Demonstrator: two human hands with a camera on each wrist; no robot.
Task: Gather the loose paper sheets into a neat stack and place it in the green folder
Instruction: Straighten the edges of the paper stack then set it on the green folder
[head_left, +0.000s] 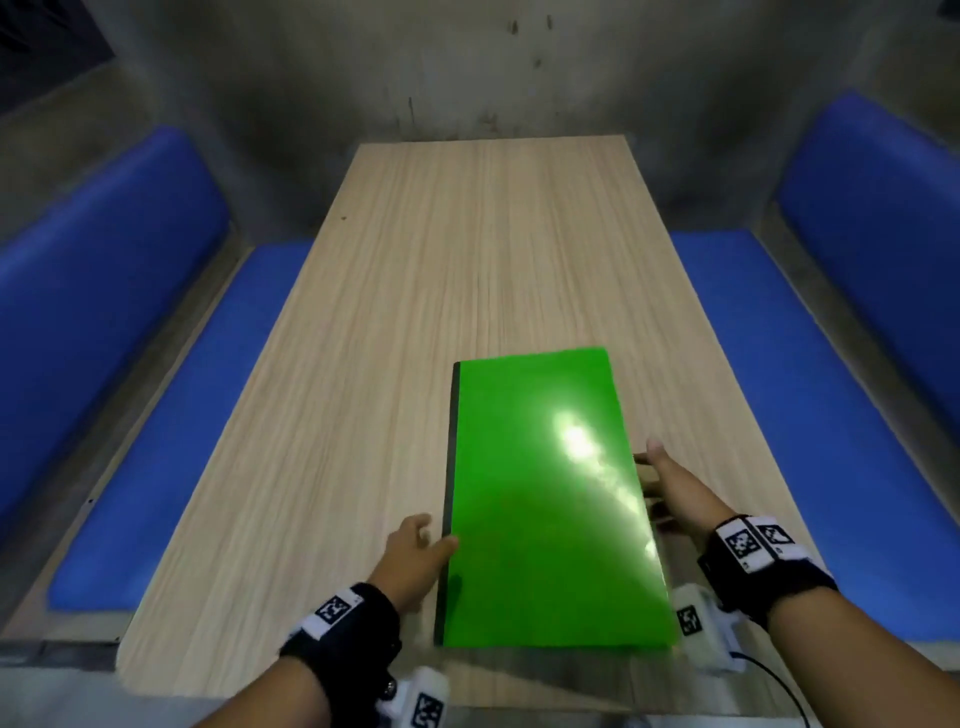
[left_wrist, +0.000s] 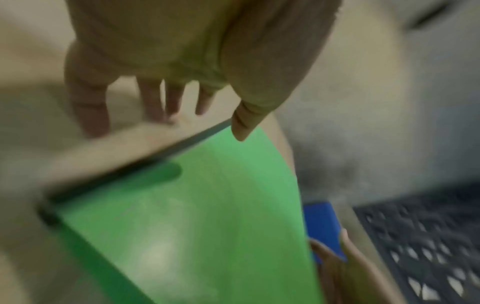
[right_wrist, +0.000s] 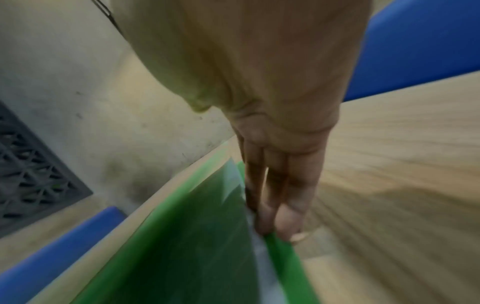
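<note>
head view: the green folder (head_left: 545, 499), glossy with a dark spine, lies closed near the front of the wooden desk (head_left: 467, 249), blue benches (head_left: 104, 291) either side. left wrist view: left hand (left_wrist: 182, 61) relaxed, thumb on the spine. right wrist view: right hand (right_wrist: 272, 164), fingers straight, touches the folder's open edge.

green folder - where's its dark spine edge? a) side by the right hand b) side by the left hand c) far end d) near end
b: in the head view the green folder has its dark spine strip along the side where the left hand touches it; the right hand is at the open edge.
</note>
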